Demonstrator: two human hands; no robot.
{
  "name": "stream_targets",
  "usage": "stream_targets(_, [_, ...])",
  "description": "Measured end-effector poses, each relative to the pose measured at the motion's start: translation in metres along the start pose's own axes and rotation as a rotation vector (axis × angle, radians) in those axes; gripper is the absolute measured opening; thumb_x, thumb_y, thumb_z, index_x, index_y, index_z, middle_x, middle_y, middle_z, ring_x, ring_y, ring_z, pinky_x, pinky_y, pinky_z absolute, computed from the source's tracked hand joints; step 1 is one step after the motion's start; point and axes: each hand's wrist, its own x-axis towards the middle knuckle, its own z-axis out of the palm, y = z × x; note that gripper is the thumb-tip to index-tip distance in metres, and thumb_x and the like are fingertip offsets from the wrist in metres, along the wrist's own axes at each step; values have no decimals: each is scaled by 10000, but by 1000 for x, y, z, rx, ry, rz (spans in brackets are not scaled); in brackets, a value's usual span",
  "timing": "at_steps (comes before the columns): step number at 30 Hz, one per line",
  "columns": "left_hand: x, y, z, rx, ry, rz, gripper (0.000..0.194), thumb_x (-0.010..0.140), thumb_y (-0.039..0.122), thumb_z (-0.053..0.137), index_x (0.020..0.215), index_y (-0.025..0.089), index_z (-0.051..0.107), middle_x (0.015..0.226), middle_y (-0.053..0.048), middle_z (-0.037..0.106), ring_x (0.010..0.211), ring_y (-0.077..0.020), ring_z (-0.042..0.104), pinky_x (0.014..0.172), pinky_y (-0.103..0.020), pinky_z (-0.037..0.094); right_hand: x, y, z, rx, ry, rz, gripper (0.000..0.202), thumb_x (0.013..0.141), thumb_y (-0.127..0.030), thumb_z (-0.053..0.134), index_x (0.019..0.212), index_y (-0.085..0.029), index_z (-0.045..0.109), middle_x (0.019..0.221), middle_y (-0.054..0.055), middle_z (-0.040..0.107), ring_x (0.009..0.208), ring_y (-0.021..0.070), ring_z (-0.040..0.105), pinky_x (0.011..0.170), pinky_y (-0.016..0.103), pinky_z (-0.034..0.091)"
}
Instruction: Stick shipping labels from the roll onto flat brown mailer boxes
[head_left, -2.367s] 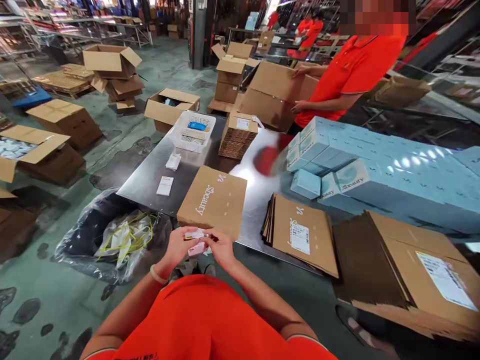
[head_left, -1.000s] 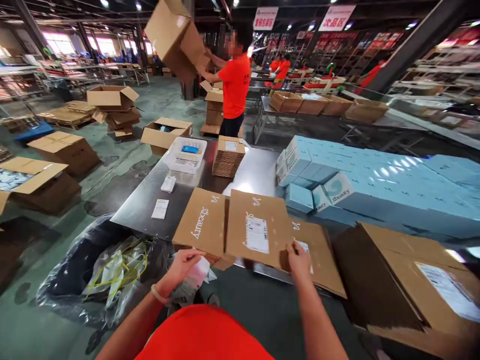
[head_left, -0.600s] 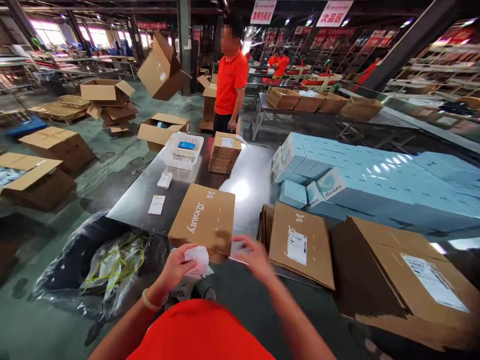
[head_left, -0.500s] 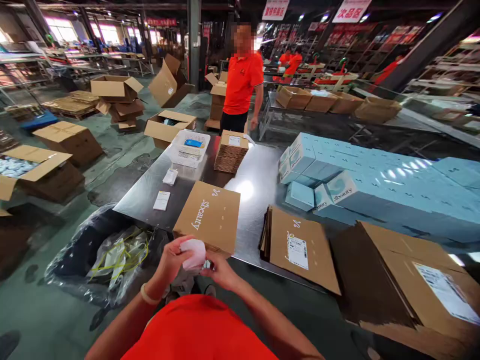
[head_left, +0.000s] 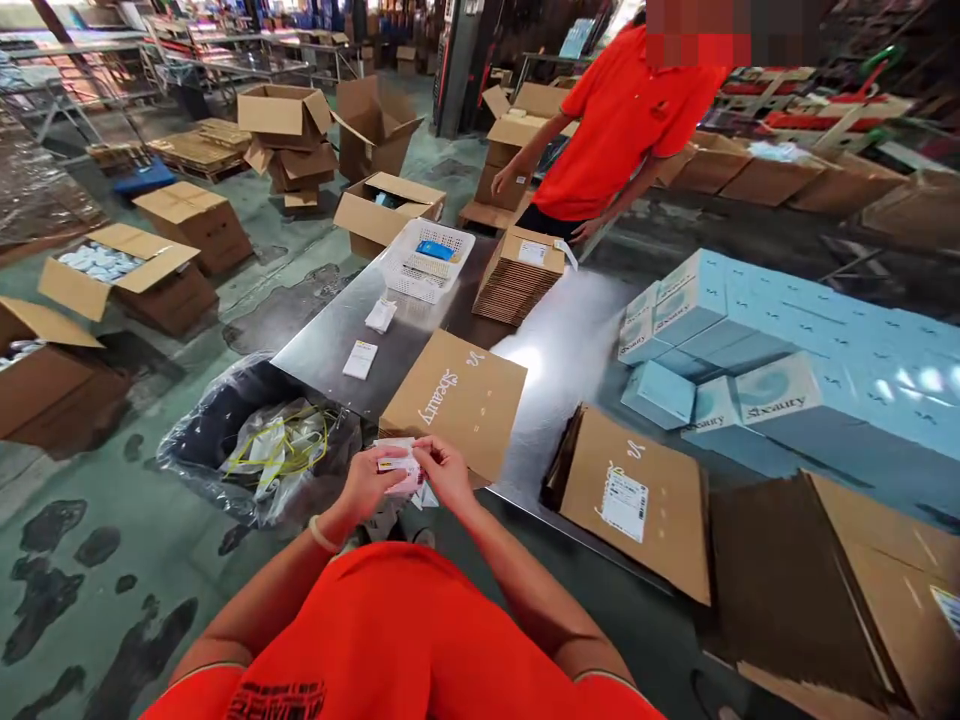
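Printed paper slips [head_left: 407,468] are held between my two hands, just in front of the table's near edge. My left hand [head_left: 369,487] grips them from the left, its thumb across the print. At their right edge, my right hand [head_left: 448,472] pinches the paper. Another white slip hangs below the right hand; what keeps it up is hidden. Right behind the hands a closed brown "Sbeauty" carton [head_left: 465,400] lies on the metal table [head_left: 319,365]. To its left lie a small stack of white cards [head_left: 360,360] and some folded white papers [head_left: 381,316].
A lined waste bin [head_left: 217,420] stands at the table's left. On the table are a white basket [head_left: 424,290], stacked flat cartons [head_left: 517,290], labelled cartons [head_left: 637,500] and many blue boxes [head_left: 772,330]. A co-worker in a red shirt [head_left: 630,110] stands at the far side.
The slips were turned up with a blank pink-white side showing; now print faces me, spread flatter between my hands. The view has swung right-to-left, and the co-worker has come nearer, leaning at the table.
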Motion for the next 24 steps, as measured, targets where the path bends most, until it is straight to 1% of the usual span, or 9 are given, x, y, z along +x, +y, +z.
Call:
stream_targets(3, [8, 2, 1, 37, 0, -8, 460, 526, 326, 980, 907, 128, 814, 775, -58, 808, 678, -207, 714, 676, -311, 569, -7, 2, -8, -45, 13, -53, 315, 674, -497, 854, 806, -223, 774, 589, -45, 585, 537, 144, 520, 518, 264, 443])
stream_targets(5, [13, 2, 4, 61, -7, -9, 468, 518, 343, 984, 902, 129, 824, 767, -61, 810, 667, -210, 712, 674, -320, 571, -17, 6, -12, -107, 62, -148, 229, 740, -459, 830, 792, -237, 808, 640, -12, 648, 595, 171, 589, 566, 288, 497])
stream_targets(8, [19, 0, 9, 94, -12, -38, 470, 496, 321, 988, 901, 136, 839, 755, -56, 811, 676, -219, 718, 686, -326, 571, -33, 17, -14, -231, 145, -313, 211, 887, -411, 712, 776, -273, 827, 793, 39, 743, 754, 211, 691, 719, 341, 581])
stream_targets(11, [24, -6, 11, 102, -48, -78, 441, 462, 274, 996, 855, 140, 848, 761, -57, 817, 691, -226, 728, 700, -324, 569, -34, 23, -22, -335, 239, -408, 229, 931, -367, 667, 796, -283, 831, 1058, 74, 778, 932, 228, 728, 861, 374, 600])
stream_targets(15, [32, -20, 12, 54, -216, -229, 483, 375, 323, 1037, 760, 102, 848, 779, -111, 825, 700, -250, 739, 735, -356, 580, 21, 6, -55, -371, 461, -376, 146, 858, -316, 724, 738, -243, 766, 1200, 99, 719, 1133, 273, 680, 994, 429, 562])
stream_targets(17, [36, -31, 13, 29, -231, -298, 562, 334, 378, 1055, 771, 88, 851, 779, -133, 823, 701, -266, 739, 737, -382, 584, 62, -9, -77, -404, 553, -286, 133, 817, -286, 741, 702, -224, 718, 1140, 98, 702, 1126, 279, 664, 1019, 443, 537])
stream_targets(20, [42, -50, 9, 22, -195, -330, 643, 314, 471, 1057, 779, 81, 844, 762, -140, 809, 695, -270, 728, 727, -392, 573, 107, -25, -100, -535, 565, -114, 125, 791, -218, 740, 681, -199, 684, 1111, 109, 694, 1098, 273, 657, 1051, 446, 508])
stream_targets(22, [44, -63, -2, 69, -162, -320, 662, 292, 526, 1049, 737, 89, 826, 718, -127, 786, 676, -261, 702, 705, -383, 555, 119, -27, -103, -673, 541, -45, 37, 799, -184, 741, 764, -180, 731, 1188, 145, 705, 1160, 298, 647, 1090, 472, 483])
stream_targets(24, [44, -73, -19, 145, -136, -279, 639, 313, 611, 1023, 634, 115, 779, 630, -99, 732, 632, -239, 650, 657, -364, 518, 117, -23, -95, -799, 584, -80, 212, 828, -184, 752, 1035, -165, 788, 1377, 187, 671, 1326, 353, 588, 1156, 524, 434])
